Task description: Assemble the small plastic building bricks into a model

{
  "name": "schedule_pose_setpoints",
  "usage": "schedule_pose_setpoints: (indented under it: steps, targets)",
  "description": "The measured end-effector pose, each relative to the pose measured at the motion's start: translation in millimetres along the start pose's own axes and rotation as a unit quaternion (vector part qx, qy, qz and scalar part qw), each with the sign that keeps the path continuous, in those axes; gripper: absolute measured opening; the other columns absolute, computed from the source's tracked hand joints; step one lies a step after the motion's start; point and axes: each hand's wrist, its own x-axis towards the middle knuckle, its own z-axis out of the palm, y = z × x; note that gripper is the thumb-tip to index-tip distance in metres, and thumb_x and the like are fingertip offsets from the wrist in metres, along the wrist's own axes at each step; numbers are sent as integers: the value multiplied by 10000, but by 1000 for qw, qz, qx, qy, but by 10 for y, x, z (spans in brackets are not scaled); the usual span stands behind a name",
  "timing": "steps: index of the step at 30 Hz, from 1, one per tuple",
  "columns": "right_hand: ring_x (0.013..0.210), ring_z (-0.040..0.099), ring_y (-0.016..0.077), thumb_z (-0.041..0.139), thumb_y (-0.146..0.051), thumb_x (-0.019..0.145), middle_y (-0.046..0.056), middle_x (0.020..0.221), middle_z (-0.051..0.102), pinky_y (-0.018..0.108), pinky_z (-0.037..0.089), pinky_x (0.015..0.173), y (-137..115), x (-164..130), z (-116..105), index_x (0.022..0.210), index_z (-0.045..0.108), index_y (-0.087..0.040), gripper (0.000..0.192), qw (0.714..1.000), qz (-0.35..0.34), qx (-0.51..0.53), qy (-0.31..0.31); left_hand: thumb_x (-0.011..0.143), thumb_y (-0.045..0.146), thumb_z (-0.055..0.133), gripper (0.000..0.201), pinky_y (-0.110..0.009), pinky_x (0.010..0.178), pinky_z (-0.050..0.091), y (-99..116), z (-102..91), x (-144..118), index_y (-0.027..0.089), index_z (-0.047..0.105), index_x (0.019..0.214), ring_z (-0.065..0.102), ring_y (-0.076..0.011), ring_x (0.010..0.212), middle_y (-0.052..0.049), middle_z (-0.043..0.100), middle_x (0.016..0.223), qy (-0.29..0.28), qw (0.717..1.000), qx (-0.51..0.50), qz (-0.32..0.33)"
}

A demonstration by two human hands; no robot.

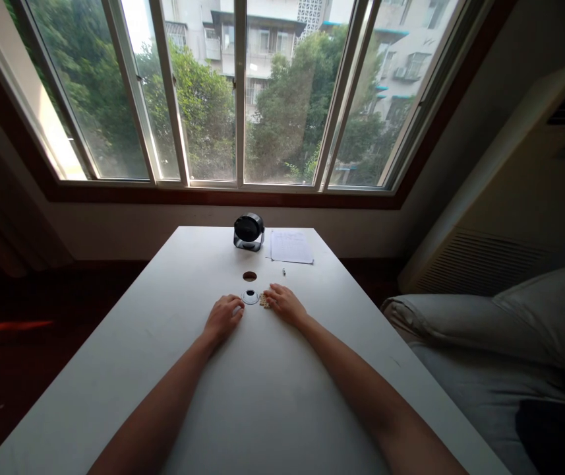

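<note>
Our left hand (223, 318), loosely curled, lies nearer the clear dish (250, 298) between both; our right hand (286, 305) touches the beige pieces (263, 301); whether either grips, we cannot tell.

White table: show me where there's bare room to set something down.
Bare white table runs from its left edge to the left forearm, from the right forearm to its right edge, and between the forearms. Crowded: around the left hand, clear round piece, beige pieces, right hand and hole; at the far end, the round black device and paper.
</note>
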Motion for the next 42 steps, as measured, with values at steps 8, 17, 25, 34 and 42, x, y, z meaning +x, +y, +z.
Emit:
schedule_pose_setpoints:
  steps: [8,17,25,34,42]
  targets:
    - [1272,462,204,374,-314,990,69,1352,536,381,353,1098,-47,-57,49,1245,610,-230,358,996,13,48,80,902,335,508,299,-417,1066,384,193,103,-76,258,615,1171,486,-239,1206,-73,571,1278,-13,999,12,39]
    - [1366,363,242,394,-403,986,78,1485,402,413,263,1139,490,478,52,1312,572,-228,410,989,139,17,50,881,429,541,536,-492,1150,266,361,234,-127,297,444,1392,328,-278,1375,-62,389,1490,-93,987,37,128]
    - [1028,590,187,482,-336,949,56,1146,629,312,436,939,115,78,-13,959,705,-237,245,984,42,149,91,872,338,563,219,-390,958,433,394,127,-113,271,654,1059,529,-235,1063,-71,576,1150,-30,997,2,78]
    - [927,602,180,486,-313,929,38,976,660,303,463,855,-605,-224,97,1000,686,-230,228,938,47,328,104,881,328,541,324,-400,958,421,308,190,-78,257,587,1193,513,-235,1077,-78,576,1123,6,1000,7,19]
    - [972,600,214,450,-329,922,80,991,670,350,457,923,-287,-170,-36,944,680,-199,265,935,103,256,224,862,466,573,592,-472,1139,286,256,227,-120,279,430,1405,343,-277,1366,-82,385,1491,-74,993,-1,96]
